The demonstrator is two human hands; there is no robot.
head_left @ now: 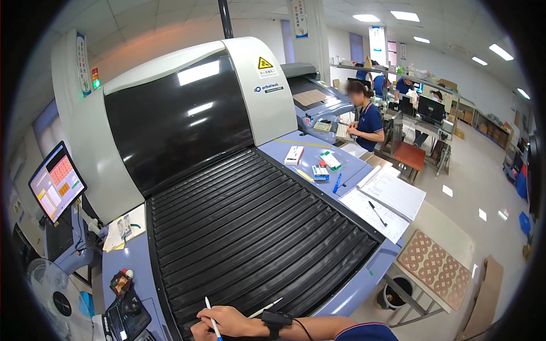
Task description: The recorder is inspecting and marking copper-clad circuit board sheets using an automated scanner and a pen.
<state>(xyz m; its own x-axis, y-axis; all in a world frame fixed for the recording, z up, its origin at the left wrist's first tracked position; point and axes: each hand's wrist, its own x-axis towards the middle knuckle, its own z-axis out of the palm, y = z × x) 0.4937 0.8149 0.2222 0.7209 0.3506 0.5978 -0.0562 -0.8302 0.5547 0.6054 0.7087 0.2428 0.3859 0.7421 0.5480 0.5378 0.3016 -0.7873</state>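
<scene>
At the lower edge my right hand (228, 321) is closed, its fingers bent around a slim white pen (210, 315) with a blue lower end. A dark device is strapped to that wrist, and a cable runs from it. Just beyond the wrist, a thin white stick (266, 307) slants over the black ribbed bed (250, 227) of a large machine; whether it touches my hand I cannot tell. I cannot make out my left hand.
A dark hood (182, 119) rises behind the bed. Small boxes (294, 155), a blue marker (337, 183) and an open notebook (392, 190) lie on the right ledge. A patterned panel (435, 267) rests at right. Left are a monitor (57, 182), keyboard and fan (60, 301). A person sits beyond.
</scene>
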